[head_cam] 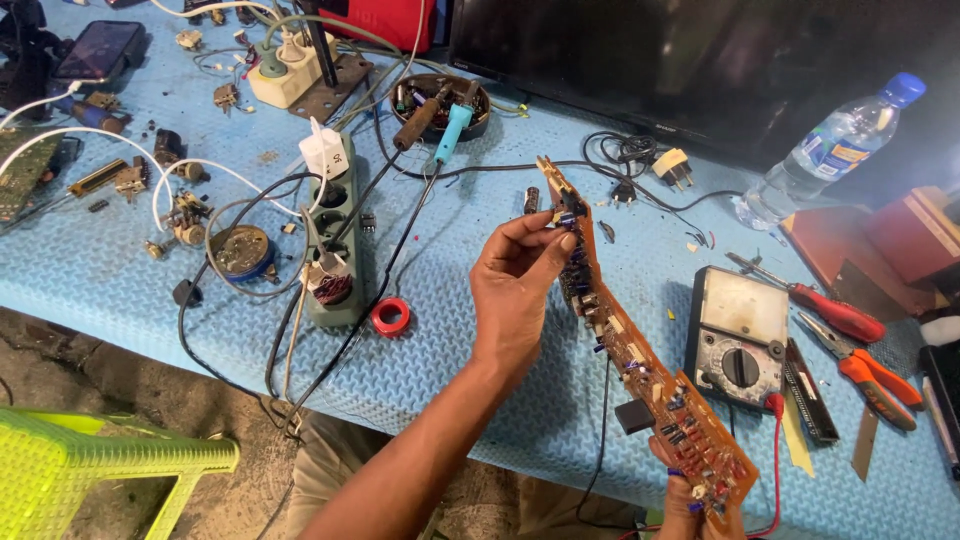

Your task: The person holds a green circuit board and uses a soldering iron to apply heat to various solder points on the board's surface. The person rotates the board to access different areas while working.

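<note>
A long brown circuit board [625,345] slants above the blue tabletop [480,330], its far end toward a soldering iron [452,128], its near end low at the right. The left hand [520,285] pinches a small part on the board's far half with thumb and fingertips. The right hand [700,500] grips the near end, beside a grey multimeter [735,335], red-handled pliers [870,375] and a power strip [335,245].

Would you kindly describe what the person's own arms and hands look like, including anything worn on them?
Both are bare. The left hand and its forearm show no sleeve, glove, watch or ring. Only part of the right hand shows at the bottom edge, also ungloved; its arm is out of view.
</note>
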